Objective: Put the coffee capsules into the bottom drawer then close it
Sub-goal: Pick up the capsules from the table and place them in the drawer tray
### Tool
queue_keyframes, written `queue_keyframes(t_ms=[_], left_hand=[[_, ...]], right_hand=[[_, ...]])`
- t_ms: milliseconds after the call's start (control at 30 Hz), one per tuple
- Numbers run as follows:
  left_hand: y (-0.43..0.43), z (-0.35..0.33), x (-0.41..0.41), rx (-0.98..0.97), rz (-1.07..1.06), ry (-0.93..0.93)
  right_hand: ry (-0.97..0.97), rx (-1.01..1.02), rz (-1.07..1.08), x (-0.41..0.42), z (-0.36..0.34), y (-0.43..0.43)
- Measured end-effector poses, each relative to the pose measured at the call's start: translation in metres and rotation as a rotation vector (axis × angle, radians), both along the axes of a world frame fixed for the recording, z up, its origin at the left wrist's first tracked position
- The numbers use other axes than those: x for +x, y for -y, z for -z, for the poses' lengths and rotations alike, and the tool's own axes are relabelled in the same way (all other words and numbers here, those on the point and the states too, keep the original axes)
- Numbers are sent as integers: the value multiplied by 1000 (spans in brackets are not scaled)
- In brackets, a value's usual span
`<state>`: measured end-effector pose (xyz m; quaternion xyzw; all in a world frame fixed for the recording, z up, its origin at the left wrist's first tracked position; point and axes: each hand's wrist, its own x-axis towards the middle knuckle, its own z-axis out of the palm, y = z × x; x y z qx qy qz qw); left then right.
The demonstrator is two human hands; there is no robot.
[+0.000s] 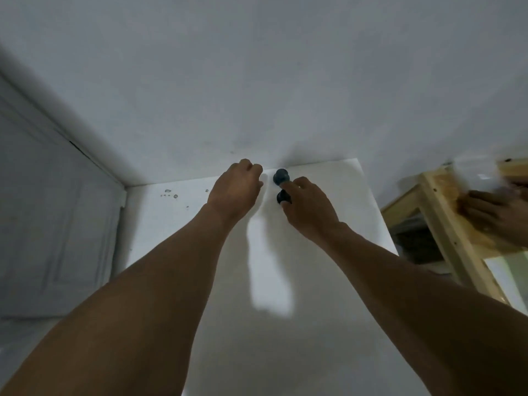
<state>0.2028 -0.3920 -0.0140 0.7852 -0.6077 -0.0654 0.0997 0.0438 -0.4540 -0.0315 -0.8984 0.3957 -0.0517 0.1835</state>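
Pinching the black capsule (283, 197) with the right hand (307, 208), far back on the white surface (337, 224) by the wall, just beside the blue capsule (281, 176). Curling the left hand (236, 187) next to that one; can't tell if holding anything.

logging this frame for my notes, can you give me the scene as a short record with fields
surface: white cabinet top, set against the wall
capsules: blue-grey capsule by the wall; black capsule just in front of it
left hand: fingers curled, left of the capsules; whether it holds anything is hidden
right hand: fingertips appear to pinch the black capsule
bottom drawer: not in view
other: another person's hand on a wooden shelf at right
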Motion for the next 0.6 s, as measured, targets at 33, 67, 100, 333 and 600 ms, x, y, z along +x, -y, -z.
queue_keyframes(t_ms=[33,67,100,333,600], left_hand=[[6,5,1,-1,3,-15],[12,10,2,-3,5,-29],[17,14,2,-7,6,-41],[47,41,-9,-26,79,-124],[55,48,-16,-55,93,-162]], right_hand=[[0,-3,-9,3,5,3],[-1,-5,-15,5,10,6],[-1,-7,-19,5,14,8],[84,-26,20,-2,32,26],[130,-26,54,-6,35,32]])
